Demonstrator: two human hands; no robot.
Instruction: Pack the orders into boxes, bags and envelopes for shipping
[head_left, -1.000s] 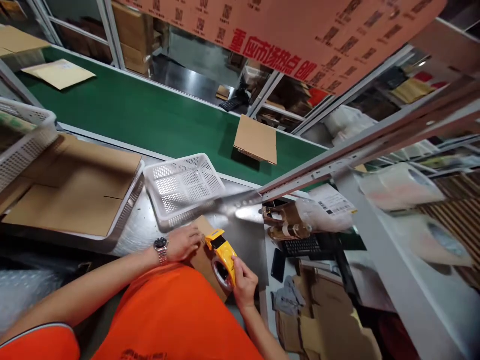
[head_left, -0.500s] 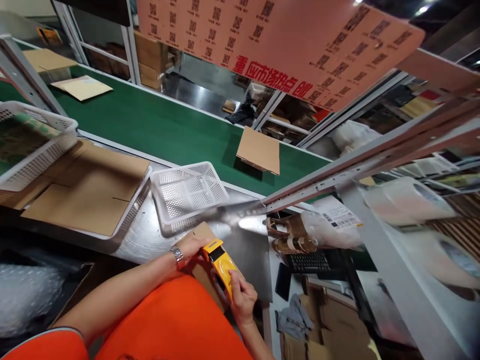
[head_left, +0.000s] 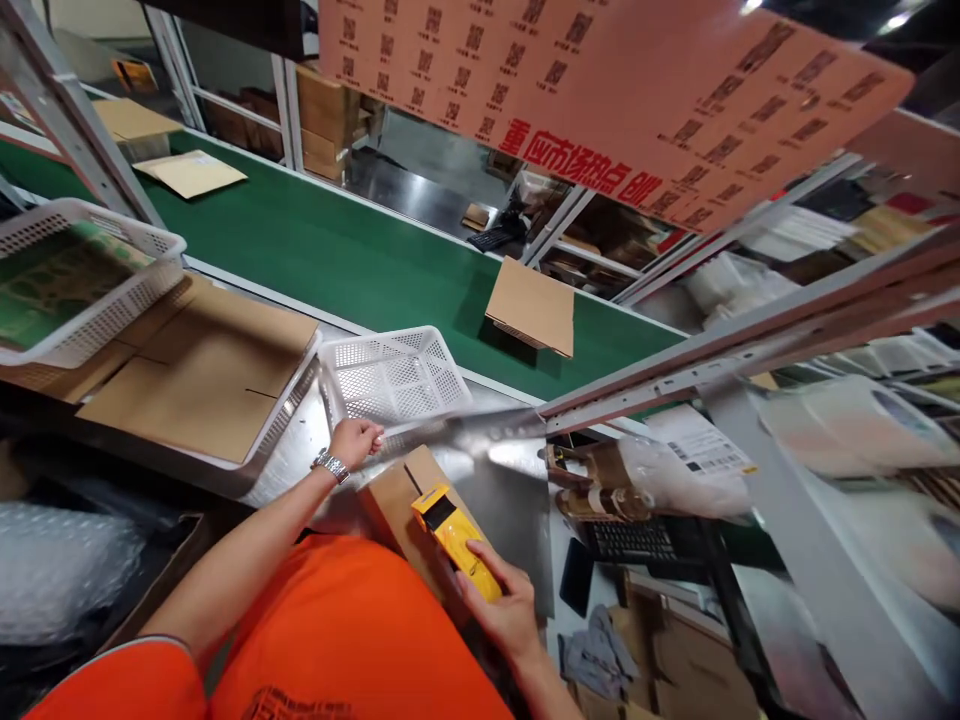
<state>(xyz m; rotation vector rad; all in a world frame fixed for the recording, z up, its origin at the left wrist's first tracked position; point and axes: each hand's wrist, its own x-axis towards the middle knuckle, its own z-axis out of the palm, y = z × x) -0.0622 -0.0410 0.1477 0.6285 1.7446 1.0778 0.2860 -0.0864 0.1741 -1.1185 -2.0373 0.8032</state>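
Note:
My right hand (head_left: 501, 606) is closed around a yellow tape dispenser (head_left: 453, 534), which rests on top of a small brown cardboard box (head_left: 402, 500) on the metal table in front of me. My left hand (head_left: 355, 440), with a metal watch on the wrist, has its fingers curled over the near rim of an empty white mesh basket (head_left: 390, 380) just beyond the box.
A grey tray of flat cardboard (head_left: 202, 380) lies to the left, with another white basket (head_left: 75, 285) beside it. A green conveyor belt (head_left: 337, 260) carries a brown box (head_left: 532, 305). A keyboard (head_left: 637, 540) and tape rolls (head_left: 592, 485) sit at the right under a metal rail.
My left hand left the cardboard box and reached forward to grip the white basket's rim. My right hand slid the tape dispenser back along the box top, toward me.

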